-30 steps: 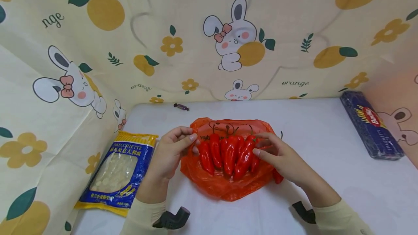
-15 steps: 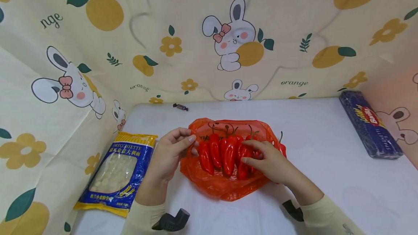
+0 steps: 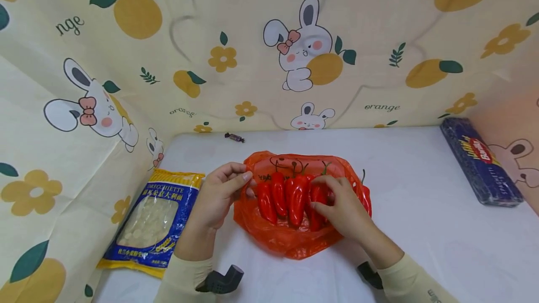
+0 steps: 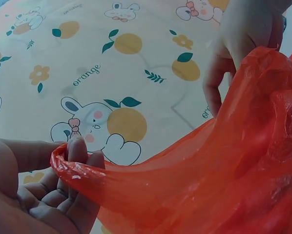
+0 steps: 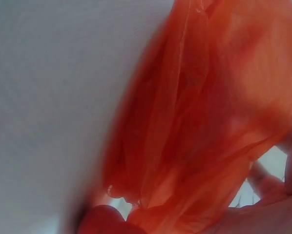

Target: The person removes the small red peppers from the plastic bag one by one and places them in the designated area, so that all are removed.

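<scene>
An orange-red plastic bag (image 3: 290, 244) with printed lettering lies open at the middle of the table, holding several glossy red chili peppers (image 3: 296, 200) with green stems. My left hand (image 3: 214, 195) pinches the bag's left rim; in the left wrist view the thin bag edge (image 4: 82, 175) passes between its thumb and fingers. Over the right part of the bag, my right hand (image 3: 347, 207) has thumb and fingers curled round a red chili pepper (image 3: 316, 219), partly hidden by them. Crumpled bag film (image 5: 185, 122) fills much of the right wrist view.
Another red chili pepper (image 3: 366, 198) shows at the bag's right side, beyond my right hand. A blue-yellow orecchiette pack (image 3: 147, 223) lies at left, a blue spaghetti box (image 3: 482, 162) at far right. A small wrapped candy (image 3: 234, 137) lies near the back curtain (image 3: 252, 36).
My right hand has moved left and down over the bag, its fingers closing round a pepper. The pepper at the bag's right side has come into view. My left hand stays at the rim.
</scene>
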The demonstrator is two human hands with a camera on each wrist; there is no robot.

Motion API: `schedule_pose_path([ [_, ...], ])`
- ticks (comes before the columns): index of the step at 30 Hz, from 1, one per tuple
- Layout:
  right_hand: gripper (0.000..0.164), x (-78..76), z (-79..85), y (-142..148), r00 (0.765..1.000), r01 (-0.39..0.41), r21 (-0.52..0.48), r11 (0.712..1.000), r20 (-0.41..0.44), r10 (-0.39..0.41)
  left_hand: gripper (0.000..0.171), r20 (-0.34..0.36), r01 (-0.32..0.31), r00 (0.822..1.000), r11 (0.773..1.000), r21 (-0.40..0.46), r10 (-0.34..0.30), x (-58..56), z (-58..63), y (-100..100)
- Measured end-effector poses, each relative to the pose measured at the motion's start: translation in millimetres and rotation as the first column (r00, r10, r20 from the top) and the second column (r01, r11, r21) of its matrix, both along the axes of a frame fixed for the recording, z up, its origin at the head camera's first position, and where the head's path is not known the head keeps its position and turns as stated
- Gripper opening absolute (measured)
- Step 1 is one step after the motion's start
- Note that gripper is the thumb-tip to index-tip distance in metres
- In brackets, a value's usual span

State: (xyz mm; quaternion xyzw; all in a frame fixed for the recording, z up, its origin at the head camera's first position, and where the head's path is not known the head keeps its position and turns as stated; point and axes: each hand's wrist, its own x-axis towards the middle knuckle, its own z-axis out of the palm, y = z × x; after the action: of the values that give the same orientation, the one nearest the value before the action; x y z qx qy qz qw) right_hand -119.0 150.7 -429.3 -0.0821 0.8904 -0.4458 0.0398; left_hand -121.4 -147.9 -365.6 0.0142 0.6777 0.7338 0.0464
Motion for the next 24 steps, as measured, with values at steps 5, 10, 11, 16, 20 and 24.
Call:
schedule_pose_path([
  [5,0.054,-0.8,1.7,3.9,0.999,-0.036,-0.083,0.996,-0.011,0.035,0.016,0.002,0.006,1.0,1.0,0.013,-0.006,-0.6,-0.1,0.0],
  [10,0.051,-2.8,5.7,11.2,0.997,-0.073,-0.184,0.98,-0.003,0.074,0.016,-0.002,0.003,1.0,1.0,0.009,-0.003,-1.2,-0.9,0.4],
  [11,0.05,-3.2,6.5,13.0,0.997,-0.079,-0.199,0.977,-0.01,0.078,0.017,-0.002,0.003,1.0,1.0,0.007,-0.003,-1.3,-1.1,0.5],
  [16,0.047,-4.4,11.2,21.0,0.996,-0.088,-0.25,0.964,-0.026,0.084,0.021,0.004,0.004,1.0,1.0,-0.001,-0.004,-1.4,-1.6,1.2],
  [20,0.046,-5.3,17.2,28.2,0.998,-0.066,-0.282,0.957,0.002,0.07,0.021,0.01,0.002,1.0,1.0,-0.006,-0.002,-0.9,-0.8,1.6],
  [24,0.047,-7.1,23.2,38.3,0.998,-0.055,-0.31,0.949,0.023,0.066,0.018,0.009,0.0,1.0,1.0,-0.004,0.0,-0.6,-0.4,1.6],
])
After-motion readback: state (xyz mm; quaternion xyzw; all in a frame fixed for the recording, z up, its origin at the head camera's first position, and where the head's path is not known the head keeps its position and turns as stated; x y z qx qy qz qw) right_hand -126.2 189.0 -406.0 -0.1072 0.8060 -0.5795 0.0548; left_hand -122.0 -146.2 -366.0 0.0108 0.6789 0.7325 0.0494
